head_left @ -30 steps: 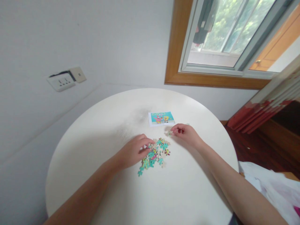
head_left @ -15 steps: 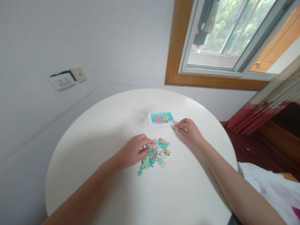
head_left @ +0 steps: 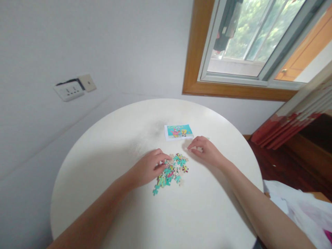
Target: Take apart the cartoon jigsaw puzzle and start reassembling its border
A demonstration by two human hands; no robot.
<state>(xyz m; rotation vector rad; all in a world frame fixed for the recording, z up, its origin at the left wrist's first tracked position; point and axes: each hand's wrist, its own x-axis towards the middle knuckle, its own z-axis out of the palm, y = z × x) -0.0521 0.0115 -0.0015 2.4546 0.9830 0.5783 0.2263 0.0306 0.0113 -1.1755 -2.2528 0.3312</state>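
Note:
A loose pile of jigsaw puzzle pieces [head_left: 169, 174], teal, yellow, pink and beige, lies on the round white table [head_left: 166, 214]. My left hand [head_left: 151, 167] rests at the pile's left edge, thumb and fingers apart, fingertips on or just over the pieces. To the right of the pile, my right hand [head_left: 204, 150] is low over the table with curved, parted fingers and no piece visible between them. A small bit of puzzle piece [head_left: 208, 138] shows behind its knuckles; the rest is hidden. Beyond both hands lies a picture card [head_left: 178, 131] with pink and yellow cartoon figures.
A white wall with a power socket [head_left: 70, 90] borders the table on the left. Behind it is a wood-framed window [head_left: 241, 88]. A red and beige curtain [head_left: 282, 121] hangs at the right, above white cloth or plastic [head_left: 293, 204].
My right hand has moved left and slightly toward me, away from the piece beside the card, and its fingers have parted. The left hand and the pile look the same.

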